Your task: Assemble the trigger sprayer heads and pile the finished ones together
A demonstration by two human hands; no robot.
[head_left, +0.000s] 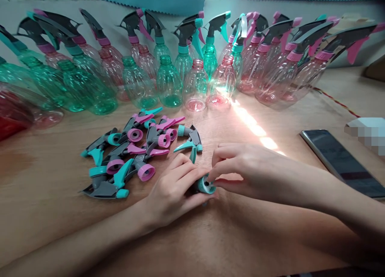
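Observation:
My left hand point(174, 189) is closed around a grey spray head with a teal collar point(205, 185), held low over the wooden table point(60, 229). The fingertips of my right hand point(243, 168) pinch at the open end of that collar. What they pinch is too small to make out. Just left of my hands lies a pile of loose spray heads point(129, 152) in grey with pink or teal collars and triggers. One more teal-trigger spray head point(190, 140) lies right behind my hands.
Rows of green bottles point(90, 84) and pink bottles point(270, 68) stand along the back, many topped with spray heads, some uncapped point(196, 84). A dark phone point(343, 162) lies at the right, a white box point(368, 132) beyond it. A sunlit streak crosses the table.

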